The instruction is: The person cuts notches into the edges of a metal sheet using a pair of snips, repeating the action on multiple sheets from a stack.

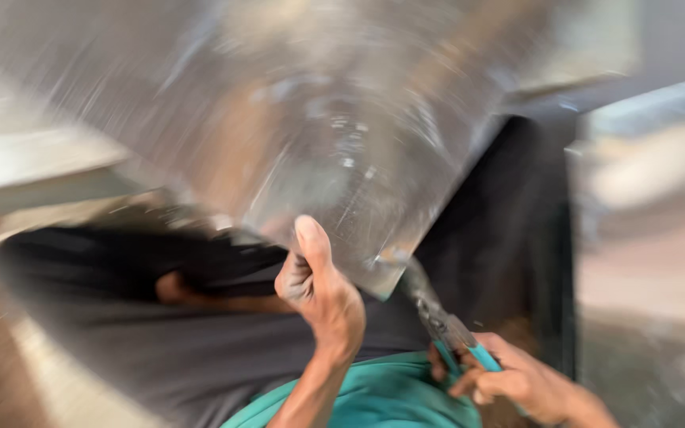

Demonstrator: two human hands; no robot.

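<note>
A large shiny metal sheet (311, 119) fills the upper middle of the head view, blurred by motion. My left hand (319, 289) grips its lower edge, thumb pressed up on the sheet's face. My right hand (517, 380) holds tin snips (445, 329) with teal handles at the lower right. The snips' blades meet the sheet's lower right corner.
A dark grey cloth (160, 341) lies below the sheet, with teal fabric (382, 400) at the bottom edge. A dark frame or post (549, 238) stands upright at the right. A pale ledge (33, 162) runs along the left. Everything is motion-blurred.
</note>
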